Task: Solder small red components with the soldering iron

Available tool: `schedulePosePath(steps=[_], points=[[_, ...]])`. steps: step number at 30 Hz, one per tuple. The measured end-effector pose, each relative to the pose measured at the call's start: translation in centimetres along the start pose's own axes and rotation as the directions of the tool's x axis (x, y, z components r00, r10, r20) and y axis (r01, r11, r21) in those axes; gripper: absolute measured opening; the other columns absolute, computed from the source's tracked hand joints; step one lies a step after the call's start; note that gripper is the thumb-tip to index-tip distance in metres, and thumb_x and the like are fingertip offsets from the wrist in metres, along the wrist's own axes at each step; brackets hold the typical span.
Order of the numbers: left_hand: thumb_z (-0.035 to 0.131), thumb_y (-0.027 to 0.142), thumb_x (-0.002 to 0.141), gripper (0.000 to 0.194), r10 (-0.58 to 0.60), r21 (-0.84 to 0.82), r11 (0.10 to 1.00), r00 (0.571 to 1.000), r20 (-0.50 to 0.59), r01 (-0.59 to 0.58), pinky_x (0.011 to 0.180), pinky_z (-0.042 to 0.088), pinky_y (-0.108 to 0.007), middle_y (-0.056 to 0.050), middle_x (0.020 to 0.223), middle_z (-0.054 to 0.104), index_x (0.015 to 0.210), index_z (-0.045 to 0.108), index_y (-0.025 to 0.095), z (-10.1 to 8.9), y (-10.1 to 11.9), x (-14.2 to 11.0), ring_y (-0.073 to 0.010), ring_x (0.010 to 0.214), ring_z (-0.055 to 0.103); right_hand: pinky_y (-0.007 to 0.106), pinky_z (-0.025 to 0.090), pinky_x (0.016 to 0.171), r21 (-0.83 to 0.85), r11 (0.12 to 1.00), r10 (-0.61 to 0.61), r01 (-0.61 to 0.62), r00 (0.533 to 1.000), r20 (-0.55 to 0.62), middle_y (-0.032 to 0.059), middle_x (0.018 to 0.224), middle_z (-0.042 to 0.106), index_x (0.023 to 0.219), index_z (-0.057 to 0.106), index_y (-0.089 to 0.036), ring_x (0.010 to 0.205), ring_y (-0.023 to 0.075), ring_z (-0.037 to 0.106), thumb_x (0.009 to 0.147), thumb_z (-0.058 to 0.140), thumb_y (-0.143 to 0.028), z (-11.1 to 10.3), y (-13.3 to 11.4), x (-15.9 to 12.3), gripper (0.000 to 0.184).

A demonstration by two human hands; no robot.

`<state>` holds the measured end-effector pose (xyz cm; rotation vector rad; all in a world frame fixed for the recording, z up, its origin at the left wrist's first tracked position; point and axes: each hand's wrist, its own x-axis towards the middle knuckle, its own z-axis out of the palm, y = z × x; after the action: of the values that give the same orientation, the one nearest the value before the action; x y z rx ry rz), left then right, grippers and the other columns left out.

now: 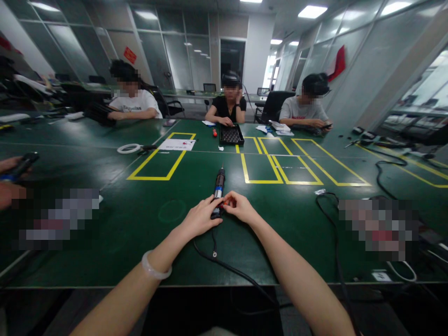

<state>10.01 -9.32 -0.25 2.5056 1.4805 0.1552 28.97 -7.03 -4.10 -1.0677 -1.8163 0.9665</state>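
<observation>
An electric screwdriver point(219, 181) with a dark body, a blue band and a thin bit lies on the green table point(140, 252), its bit pointing away from me. My left hand point(201, 215) is closed around the rear half of its body. On the right side of the tool, my right hand point(241, 207) pinches a small orange-red piece point(225, 203) against it; my fingers hide most of that piece, so its kind is unclear. A black cable point(231, 268) runs from the tool's rear toward the table's front edge, with a small ring terminal point(214, 254) beside it.
Yellow tape outlines point(262, 182) mark the table ahead. Across it sit several people, one behind a black tray point(231, 135) with a red object point(214, 133) beside it. A white cable coil point(129, 148) and paper sheet point(177, 144) lie left. Another person's hand point(12, 193) holds a dark tool.
</observation>
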Motion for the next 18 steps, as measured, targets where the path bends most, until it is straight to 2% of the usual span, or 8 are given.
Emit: schedulePosePath(steps=[4, 8, 11, 14, 18], points=[[0.057, 0.045, 0.080, 0.071, -0.003, -0.043, 0.999, 1.000, -0.021, 0.002, 0.100, 0.040, -0.043, -0.010, 0.149, 0.032, 0.144, 0.030, 0.031, 0.4, -0.1, -0.1, -0.0298, 0.132, 0.038, 0.020, 0.035, 0.054, -0.039, 0.999, -0.025, 0.026, 1.000, 0.017, -0.0040, 0.072, 0.054, 0.088, 0.055, -0.017, 0.055, 0.0080, 0.043, 0.074, 0.063, -0.024, -0.4, -0.1, -0.1, 0.017], [0.054, 0.052, 0.082, 0.066, 0.001, -0.067, 0.998, 0.996, -0.086, -0.007, 0.099, 0.041, -0.043, -0.008, 0.148, 0.033, 0.142, 0.034, 0.031, 1.1, 0.0, -0.2, -0.0288, 0.129, 0.039, 0.022, 0.038, 0.059, -0.098, 0.993, -0.073, 0.071, 0.997, -0.014, -0.0016, 0.075, 0.053, 0.080, 0.060, -0.016, 0.061, 0.0092, 0.047, 0.072, 0.068, -0.026, -0.6, -0.1, 0.1, 0.015], [0.048, 0.057, 0.084, 0.061, -0.030, -0.069, 0.997, 0.991, -0.131, 0.021, 0.097, 0.042, -0.043, -0.007, 0.146, 0.036, 0.139, 0.038, 0.032, 1.5, 0.4, -0.1, -0.0287, 0.127, 0.041, 0.022, 0.038, 0.058, -0.052, 0.998, -0.018, 0.018, 1.000, 0.010, -0.0019, 0.069, 0.055, 0.079, 0.061, -0.016, 0.059, 0.0101, 0.048, 0.074, 0.067, -0.028, -0.6, -0.1, 0.1, 0.015], [0.039, 0.058, 0.088, 0.056, -0.068, -0.047, 0.997, 0.985, -0.159, 0.062, 0.095, 0.043, -0.042, -0.008, 0.142, 0.040, 0.138, 0.039, 0.033, 1.6, 1.0, 0.1, -0.0287, 0.124, 0.043, 0.023, 0.041, 0.060, 0.005, 1.000, 0.019, -0.019, 1.000, 0.024, -0.0002, 0.070, 0.061, 0.080, 0.061, -0.015, 0.061, 0.0112, 0.053, 0.078, 0.061, -0.026, -0.6, -0.1, 0.0, 0.012], [0.033, 0.054, 0.091, 0.049, -0.095, 0.041, 0.994, 0.981, -0.169, 0.103, 0.087, 0.045, -0.040, -0.011, 0.129, 0.051, 0.133, 0.045, 0.030, 1.3, 2.1, 0.7, -0.0279, 0.110, 0.052, 0.023, 0.041, 0.062, -0.019, 1.000, -0.020, 0.020, 1.000, -0.011, 0.0009, 0.075, 0.064, 0.080, 0.062, -0.015, 0.063, 0.0116, 0.055, 0.080, 0.055, -0.021, -0.6, 0.1, 0.0, 0.008]])
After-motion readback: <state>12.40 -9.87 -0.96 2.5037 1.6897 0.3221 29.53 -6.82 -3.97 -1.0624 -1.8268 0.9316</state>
